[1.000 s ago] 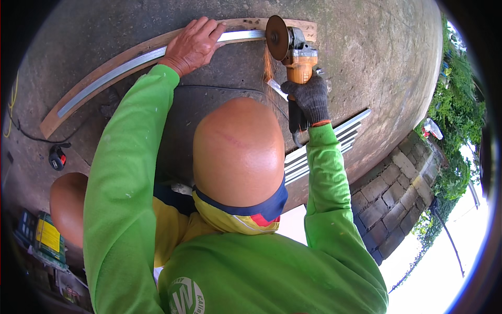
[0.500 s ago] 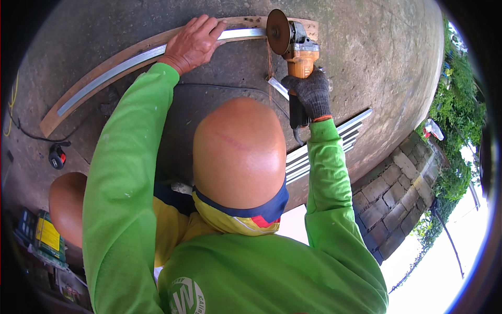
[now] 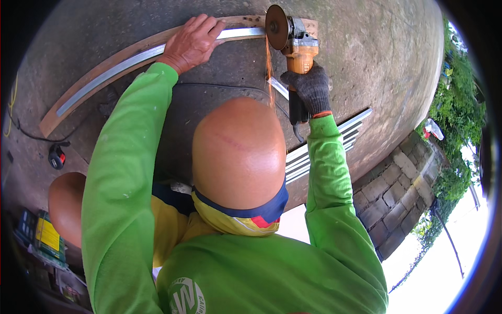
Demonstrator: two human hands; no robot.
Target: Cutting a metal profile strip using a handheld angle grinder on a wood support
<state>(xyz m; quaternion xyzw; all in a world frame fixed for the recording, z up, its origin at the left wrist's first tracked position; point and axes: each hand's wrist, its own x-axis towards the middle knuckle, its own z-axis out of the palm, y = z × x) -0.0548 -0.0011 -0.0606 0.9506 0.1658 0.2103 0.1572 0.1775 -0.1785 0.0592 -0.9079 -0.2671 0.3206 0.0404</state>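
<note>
My bare left hand [image 3: 189, 43] presses down on a bright metal bar [image 3: 112, 73], its fingers closed over the bar. That bar lies lengthwise on a brown wooden board [image 3: 52, 119]; both look curved in this lens. In a dark knitted glove, my right hand [image 3: 310, 91] grips an orange and black angle grinder [image 3: 300, 60] by its body. The grinder's brown disc [image 3: 277, 27] stands upright at the bar's right end. A thin stream of orange sparks [image 3: 269, 68] falls from there toward me. The exact contact point is hidden behind the disc.
Several metal bars [image 3: 299, 163] lie on the concrete beneath my right forearm. A short metal piece [image 3: 278, 88] rests left of the grinder. A tape measure [image 3: 56, 156] and a dark cord [image 3: 209, 86] are on the ground. Concrete blocks [image 3: 392, 193] stand at right.
The spark stream has grown brighter and longer. The grinder has shifted very slightly up and left. My left hand keeps its place on the bar.
</note>
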